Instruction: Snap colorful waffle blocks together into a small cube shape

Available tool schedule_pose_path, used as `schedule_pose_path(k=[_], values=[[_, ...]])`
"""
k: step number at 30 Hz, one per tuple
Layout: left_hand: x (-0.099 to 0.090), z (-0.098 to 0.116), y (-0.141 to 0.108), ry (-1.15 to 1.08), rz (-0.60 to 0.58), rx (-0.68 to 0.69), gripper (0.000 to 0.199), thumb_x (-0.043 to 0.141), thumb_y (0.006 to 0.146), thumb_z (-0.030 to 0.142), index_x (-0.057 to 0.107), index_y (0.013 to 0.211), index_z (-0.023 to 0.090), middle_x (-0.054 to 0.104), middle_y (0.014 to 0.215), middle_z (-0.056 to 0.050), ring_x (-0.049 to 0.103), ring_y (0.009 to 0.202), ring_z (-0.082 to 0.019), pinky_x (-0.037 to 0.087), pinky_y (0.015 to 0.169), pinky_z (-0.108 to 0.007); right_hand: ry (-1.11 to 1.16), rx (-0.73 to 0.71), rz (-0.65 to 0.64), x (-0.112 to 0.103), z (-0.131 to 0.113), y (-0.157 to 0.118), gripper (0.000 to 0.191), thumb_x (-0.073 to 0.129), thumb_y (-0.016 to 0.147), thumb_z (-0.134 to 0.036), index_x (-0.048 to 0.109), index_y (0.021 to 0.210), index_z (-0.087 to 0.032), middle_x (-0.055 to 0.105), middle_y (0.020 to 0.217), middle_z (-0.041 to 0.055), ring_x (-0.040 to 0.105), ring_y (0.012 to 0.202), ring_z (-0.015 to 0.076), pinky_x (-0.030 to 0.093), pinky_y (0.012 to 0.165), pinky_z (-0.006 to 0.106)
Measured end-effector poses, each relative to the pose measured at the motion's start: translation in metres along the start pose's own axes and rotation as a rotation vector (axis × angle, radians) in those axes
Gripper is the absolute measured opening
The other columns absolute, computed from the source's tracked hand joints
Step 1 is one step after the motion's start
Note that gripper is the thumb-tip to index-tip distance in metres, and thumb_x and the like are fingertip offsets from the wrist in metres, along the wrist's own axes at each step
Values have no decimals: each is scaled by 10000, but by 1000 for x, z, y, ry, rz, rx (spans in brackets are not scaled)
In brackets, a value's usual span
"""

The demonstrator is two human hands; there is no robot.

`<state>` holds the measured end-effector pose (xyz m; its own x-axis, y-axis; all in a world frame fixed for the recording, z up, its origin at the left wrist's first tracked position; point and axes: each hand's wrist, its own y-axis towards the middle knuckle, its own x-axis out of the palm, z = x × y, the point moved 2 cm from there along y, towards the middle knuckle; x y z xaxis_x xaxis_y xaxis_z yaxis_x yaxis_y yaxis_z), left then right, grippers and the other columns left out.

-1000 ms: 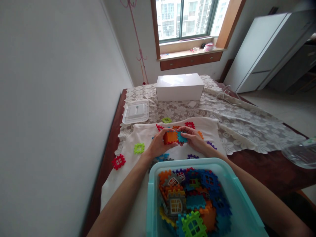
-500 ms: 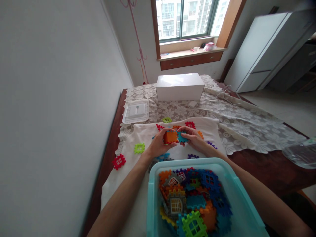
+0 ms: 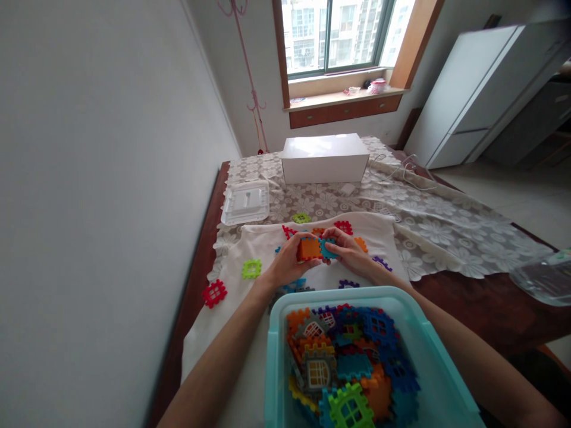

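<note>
My left hand [image 3: 285, 261] is closed round an orange and red block built of interlocking panels [image 3: 309, 248]. In my right hand [image 3: 350, 252] a blue interlocking panel [image 3: 329, 248] is pinched between thumb and fingers. The blue panel's toothed edge meets the right side of the orange block; whether the teeth are fully locked I cannot tell. Around my hands, loose pieces lie on the white cloth: a lime green window piece [image 3: 252, 268], a red window piece [image 3: 215, 293], another red piece [image 3: 343, 227] and a purple one [image 3: 382, 263]. My fingers hide part of the block.
Right in front stands a turquoise bin [image 3: 279, 356] holding many mixed panels. Farther back on the lace tablecloth are a white box [image 3: 325, 167] and a white lid [image 3: 246, 202]. A clear plastic container [image 3: 544, 279] sits at the right, and a wall runs along the left.
The blue panel has shifted very slightly left against the orange block, and my right hand has moved with it. Both hands keep their hold.
</note>
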<state>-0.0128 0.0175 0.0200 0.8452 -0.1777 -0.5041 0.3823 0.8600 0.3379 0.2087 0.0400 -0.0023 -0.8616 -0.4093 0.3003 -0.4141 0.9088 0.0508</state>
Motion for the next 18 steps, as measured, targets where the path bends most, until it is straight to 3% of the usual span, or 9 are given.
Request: schedule_pose_path(k=[5, 18], values=[[1, 1, -1, 16, -5, 10, 567, 886, 893, 422, 617, 1366, 265, 743, 1351, -102, 733, 1147, -299, 576, 1024, -439, -3, -12, -2, -1, 0, -1, 401, 953, 844, -528, 705, 1039, -280, 651, 956, -4, 577, 716, 154, 522, 609, 285], [0, 3, -3, 63, 7, -3, 557, 876, 898, 443, 602, 1350, 267, 750, 1267, -94, 737, 1089, -299, 583, 983, -446, -17, -23, 58, 8, -6, -4, 356, 947, 830, -489, 727, 1029, -290, 679, 938, 2, 586, 738, 175, 491, 615, 295]])
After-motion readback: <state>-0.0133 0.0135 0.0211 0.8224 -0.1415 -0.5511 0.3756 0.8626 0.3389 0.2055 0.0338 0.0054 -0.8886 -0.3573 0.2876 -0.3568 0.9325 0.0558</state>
